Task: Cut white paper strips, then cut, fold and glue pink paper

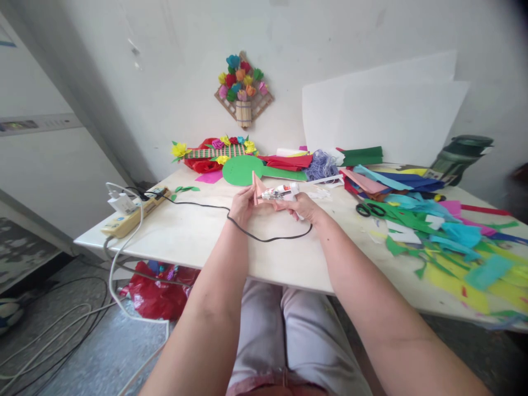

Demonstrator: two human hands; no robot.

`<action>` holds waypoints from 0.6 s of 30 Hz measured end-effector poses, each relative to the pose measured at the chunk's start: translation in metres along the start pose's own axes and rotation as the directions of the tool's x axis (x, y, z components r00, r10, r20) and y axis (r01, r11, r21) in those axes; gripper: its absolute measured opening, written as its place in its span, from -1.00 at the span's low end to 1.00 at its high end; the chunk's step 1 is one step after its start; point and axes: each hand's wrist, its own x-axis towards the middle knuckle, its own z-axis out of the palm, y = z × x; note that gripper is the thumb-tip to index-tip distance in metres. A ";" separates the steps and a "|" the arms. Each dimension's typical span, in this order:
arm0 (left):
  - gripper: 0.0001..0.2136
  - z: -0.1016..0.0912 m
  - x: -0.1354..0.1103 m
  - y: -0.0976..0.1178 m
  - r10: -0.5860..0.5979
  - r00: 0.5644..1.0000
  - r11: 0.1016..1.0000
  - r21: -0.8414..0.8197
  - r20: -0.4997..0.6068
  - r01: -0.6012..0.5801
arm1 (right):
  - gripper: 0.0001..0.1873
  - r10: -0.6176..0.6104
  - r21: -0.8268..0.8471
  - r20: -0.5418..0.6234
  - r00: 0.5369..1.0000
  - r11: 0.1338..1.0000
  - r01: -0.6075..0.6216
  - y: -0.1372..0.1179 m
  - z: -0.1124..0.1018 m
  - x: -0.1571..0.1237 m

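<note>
My right hand (304, 208) is wrapped round the handle of a white hot glue gun (280, 192), its nozzle pointing left. A piece of peach-coloured crepe paper (258, 184) is pinched in my left hand (243, 203), right at the nozzle tip. Part of the paper hangs below the glue gun, towards my right fingers. From the gun a black cord (268, 240) loops over the table to the left. Just behind my hands lies a green paddle-shaped board (243, 170), flat on the table.
A yellow power strip (136, 212) with plugs sits on the left edge. Black scissors (370, 209) and coloured paper scraps (454, 242) cover the right side. Behind are purple yarn (322, 166), a flower-trimmed woven piece (216, 152) and a dark green bottle (460, 157).
</note>
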 end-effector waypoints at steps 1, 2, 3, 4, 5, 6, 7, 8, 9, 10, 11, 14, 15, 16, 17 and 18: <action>-0.89 0.001 -0.001 0.000 -0.001 1.000 1.000 0.004 0.000 0.001 | -0.63 -0.004 -0.002 0.000 1.000 1.000 0.004 0.002 0.000 0.001; -0.88 0.001 -0.001 0.000 -0.004 1.000 1.000 0.008 0.003 0.004 | -0.62 -0.007 -0.004 -0.001 1.000 1.000 0.007 0.003 0.000 0.002; -0.88 0.001 -0.001 0.001 -0.006 1.000 1.000 0.012 0.004 0.006 | -0.61 -0.008 -0.007 -0.006 1.000 1.000 0.008 0.004 0.000 0.002; -0.88 0.001 -0.002 0.001 -0.007 1.000 1.000 0.015 0.004 0.007 | -0.61 -0.006 -0.011 -0.013 1.000 1.000 0.006 0.005 0.000 0.002; -0.89 0.001 -0.002 0.001 -0.008 1.000 1.000 0.016 0.003 0.008 | -0.61 -0.002 -0.014 -0.023 1.000 1.000 0.001 0.005 0.000 0.003; -0.89 0.001 -0.002 0.001 -0.008 1.000 1.000 0.015 0.002 0.008 | -0.62 0.002 -0.015 -0.033 0.999 1.000 -0.003 0.005 0.000 0.003; -0.90 0.001 -0.002 0.001 -0.008 1.000 1.000 0.013 0.003 0.008 | -0.62 0.004 -0.012 -0.043 0.999 1.000 -0.005 0.005 0.000 0.002; -0.90 0.000 -0.002 0.000 -0.009 1.000 1.000 0.011 0.008 0.009 | -0.63 0.004 -0.009 -0.049 0.999 1.000 -0.004 0.005 0.000 0.002; -0.90 0.000 -0.001 0.000 -0.011 1.000 1.000 0.009 0.016 0.010 | -0.63 0.002 -0.003 -0.055 0.998 1.000 -0.003 0.004 0.001 0.002; -0.89 0.000 -0.001 0.000 -0.013 1.000 1.000 0.008 0.026 0.013 | -0.63 0.001 0.005 -0.060 0.998 1.000 0.000 0.004 0.001 0.002; -0.88 -0.001 -0.001 0.000 -0.016 0.999 1.000 0.008 0.034 0.016 | -0.63 -0.001 0.013 -0.064 0.998 1.000 0.001 0.004 0.001 0.001; -0.87 -0.001 0.000 -0.001 -0.018 0.999 1.000 0.012 0.039 0.018 | -0.63 -0.010 0.036 -0.074 0.997 0.999 0.013 0.004 0.001 0.001; -0.87 -0.001 0.000 -0.001 -0.019 0.999 1.000 0.013 0.037 0.018 | -0.62 -0.021 0.046 -0.080 0.997 0.999 0.025 0.004 0.001 0.001; -0.86 -0.001 0.000 -0.001 -0.019 0.999 1.000 0.013 0.035 0.018 | -0.62 -0.038 0.055 -0.088 0.995 0.998 0.043 0.003 0.001 0.001; -0.86 -0.002 0.001 -0.001 -0.017 0.999 1.000 0.011 0.034 0.016 | -0.62 -0.054 0.064 -0.098 0.994 0.996 0.061 0.003 0.001 0.001; -0.86 -0.002 0.001 -0.001 -0.013 0.999 1.000 0.007 0.033 0.013 | -0.62 -0.073 0.073 -0.110 0.991 0.994 0.082 0.002 0.000 0.001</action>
